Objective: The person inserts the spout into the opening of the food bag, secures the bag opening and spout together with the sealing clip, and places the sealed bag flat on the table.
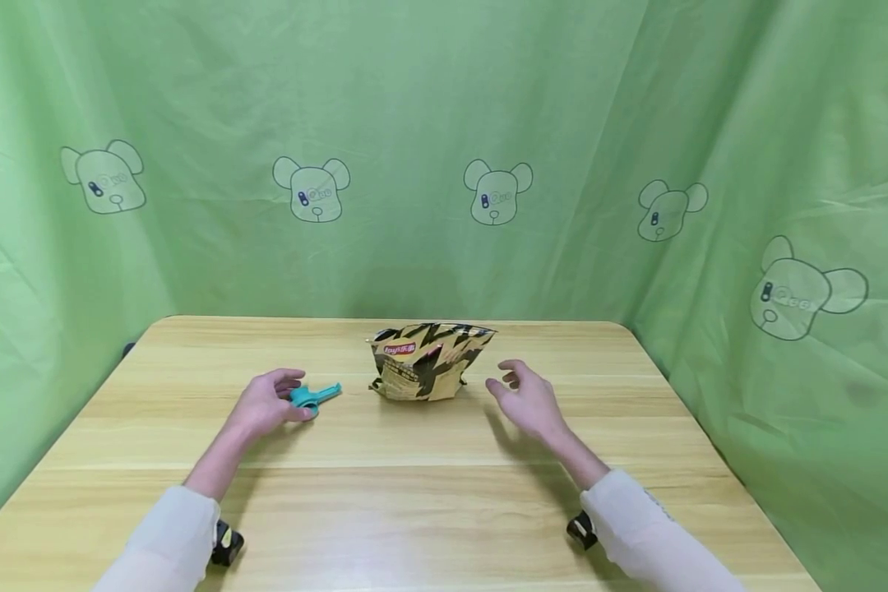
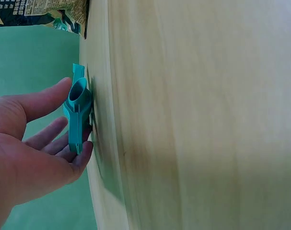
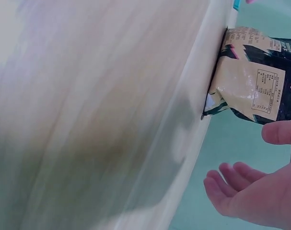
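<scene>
A teal plastic bag clip with a round spout (image 1: 306,398) is held in my left hand (image 1: 266,403), low over the left-middle part of the table. In the left wrist view the thumb is against one side of the clip (image 2: 78,110) and the fingers curve behind its lower end. A gold and black chip bag (image 1: 422,366) stands upright at the middle of the table, its top edge wide. To the right of the bag, my right hand (image 1: 529,399) hovers with loosely bent fingers, holding nothing. The right wrist view shows the bag's printed side (image 3: 250,81) beyond the thumb, apart from it.
The light wooden table (image 1: 385,501) reaches back to a green curtain (image 1: 407,107) printed with bear heads, which also hangs along both sides. Dark wrist cameras (image 1: 226,544) sit below both cuffs.
</scene>
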### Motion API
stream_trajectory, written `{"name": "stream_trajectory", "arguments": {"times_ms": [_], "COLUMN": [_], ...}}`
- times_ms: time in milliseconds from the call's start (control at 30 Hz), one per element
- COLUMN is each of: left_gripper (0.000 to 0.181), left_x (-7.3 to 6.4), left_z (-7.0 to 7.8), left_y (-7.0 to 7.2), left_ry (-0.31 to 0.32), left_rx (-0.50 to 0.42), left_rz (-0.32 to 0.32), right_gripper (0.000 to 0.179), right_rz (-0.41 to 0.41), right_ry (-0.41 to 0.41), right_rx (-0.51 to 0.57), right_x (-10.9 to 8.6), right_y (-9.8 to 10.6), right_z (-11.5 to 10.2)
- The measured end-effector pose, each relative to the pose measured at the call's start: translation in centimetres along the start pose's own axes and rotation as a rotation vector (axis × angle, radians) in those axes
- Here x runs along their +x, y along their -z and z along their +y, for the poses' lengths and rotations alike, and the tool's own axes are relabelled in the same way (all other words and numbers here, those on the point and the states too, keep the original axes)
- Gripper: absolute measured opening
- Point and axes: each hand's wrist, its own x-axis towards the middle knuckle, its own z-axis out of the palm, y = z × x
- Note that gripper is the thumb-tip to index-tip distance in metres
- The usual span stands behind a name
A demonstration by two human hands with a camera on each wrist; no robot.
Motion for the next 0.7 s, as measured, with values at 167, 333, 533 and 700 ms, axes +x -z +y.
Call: {"name": "stream_trajectory", "arguments": {"times_ms": [167,333,533,700], "left_gripper": [0.075,0.070,0.064,0.058], "left_x": [0.00,0.05,0.00,0.00], "left_z": [-0.12,-0.19,-0.12,-0.13], "left_y": [0.11,0.16,0.10,0.08], "left_ry": [0.006,0.014,0.038,0.060], "left_rx": [-0.010,-0.014,0.024,0.058], "left_rz": [0.008,0.016,0.028,0.040], "right_gripper": [0.052,0.051,0.052,0.048], "right_rz": [-0.010,-0.055,-0.129,-0.155], "right_ry": [-0.022,-0.072,-0.112,-0.123], "right_rx": [0.076,0.185,0.357,0.422], "right_x": [-0.10,-0.11,0.00,0.13], "right_y": [0.01,0.01,-0.30,-0.84], "right_z": [-0.34,-0.65,-0.74,-0.78]}}
